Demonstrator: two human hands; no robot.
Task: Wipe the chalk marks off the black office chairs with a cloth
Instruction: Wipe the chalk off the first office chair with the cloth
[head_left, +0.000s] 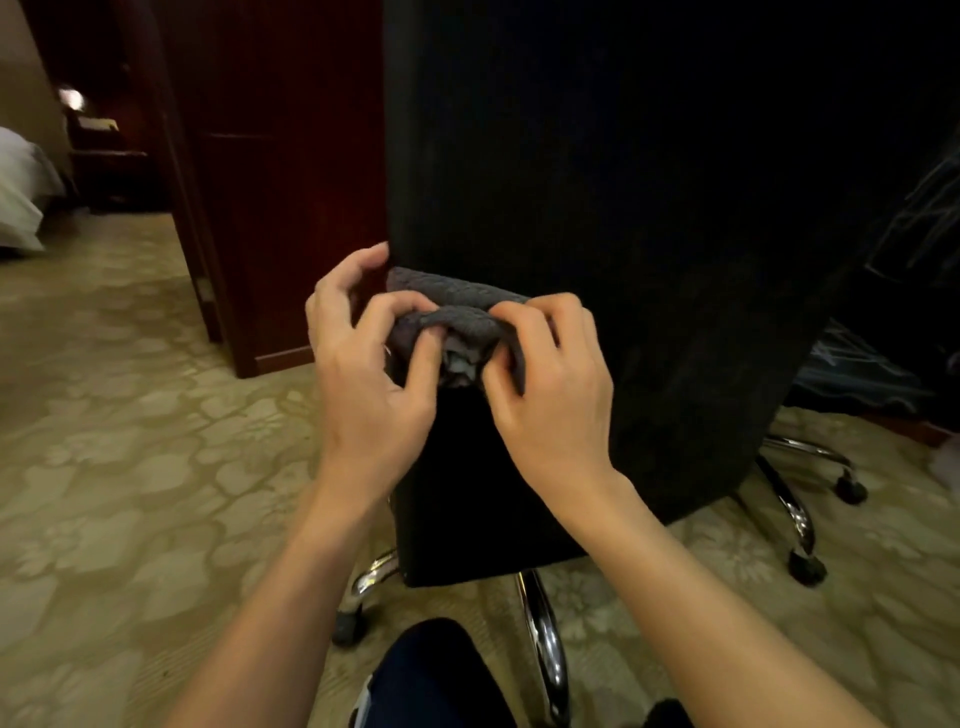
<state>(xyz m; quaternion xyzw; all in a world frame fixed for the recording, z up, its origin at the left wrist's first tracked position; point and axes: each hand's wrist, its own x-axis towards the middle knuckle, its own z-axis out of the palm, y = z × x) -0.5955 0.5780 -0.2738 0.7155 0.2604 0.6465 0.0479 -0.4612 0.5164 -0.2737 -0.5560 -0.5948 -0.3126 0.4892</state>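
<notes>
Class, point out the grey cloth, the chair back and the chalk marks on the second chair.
grey cloth (467, 319): head view, folded upper edge.
chair back (597, 182): head view, middle of panel.
chalk marks (930, 208): head view, pale scribbles.

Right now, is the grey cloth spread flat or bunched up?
Bunched up: the grey cloth is rolled and crumpled between the left hand and right hand.

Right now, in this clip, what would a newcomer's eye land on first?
First, the two hands at centre frame: the left hand and the right hand both pinch a bunched grey cloth against the back of a black office chair. Next, the chair's chrome base on the patterned carpet. At far right, white chalk marks show on a second dark chair.
</notes>
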